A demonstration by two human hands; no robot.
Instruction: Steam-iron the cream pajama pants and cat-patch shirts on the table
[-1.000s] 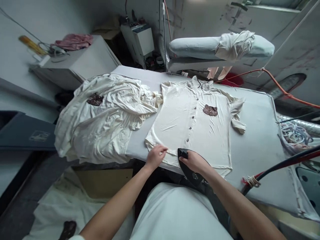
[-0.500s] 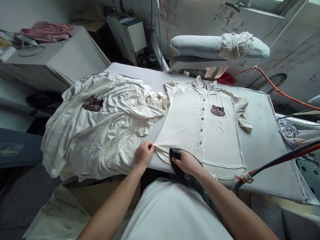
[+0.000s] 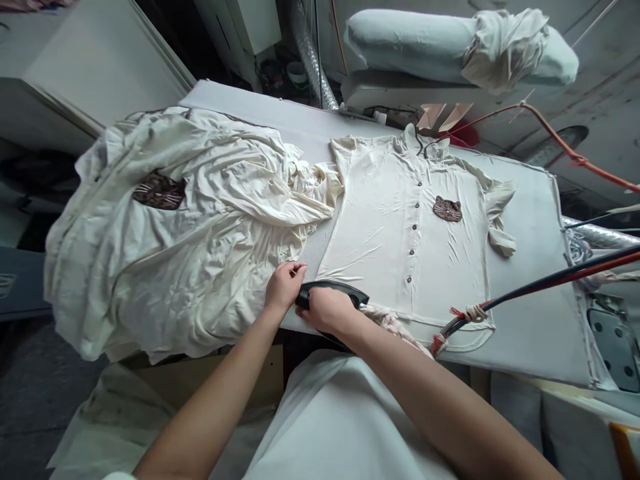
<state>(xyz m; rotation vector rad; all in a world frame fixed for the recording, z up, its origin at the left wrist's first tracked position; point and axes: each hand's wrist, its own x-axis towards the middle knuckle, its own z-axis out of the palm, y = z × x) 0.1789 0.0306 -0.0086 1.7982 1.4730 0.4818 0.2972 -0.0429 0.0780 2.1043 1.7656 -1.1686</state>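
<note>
A: Your right hand (image 3: 327,310) is gripping the black iron (image 3: 351,292), which sits at the eight o'clock corner of the cream buttoned shirt (image 3: 377,230). That shirt lies spread on the padded desk (image 3: 533,300), at your one o'clock.

B: And your left hand (image 3: 285,288)?

A: At nine o'clock from the iron, just beside it. Your fingers are curled together (whether any cloth is pinched between them, I can't tell).

B: You also have a rumpled cream garment (image 3: 240,193) at ten o'clock, meeting the shirt along its near edge. A dark cat patch (image 3: 159,191) shows on it.

A: Your spread shirt has a cat patch too, at two o'clock from its middle. The cables (image 3: 530,285) come in from your three o'clock and slope down over its hem.

B: Beyond the desk, at one o'clock, you have a padded roll (image 3: 413,41) with bunched cloth (image 3: 503,48) around it.
</note>
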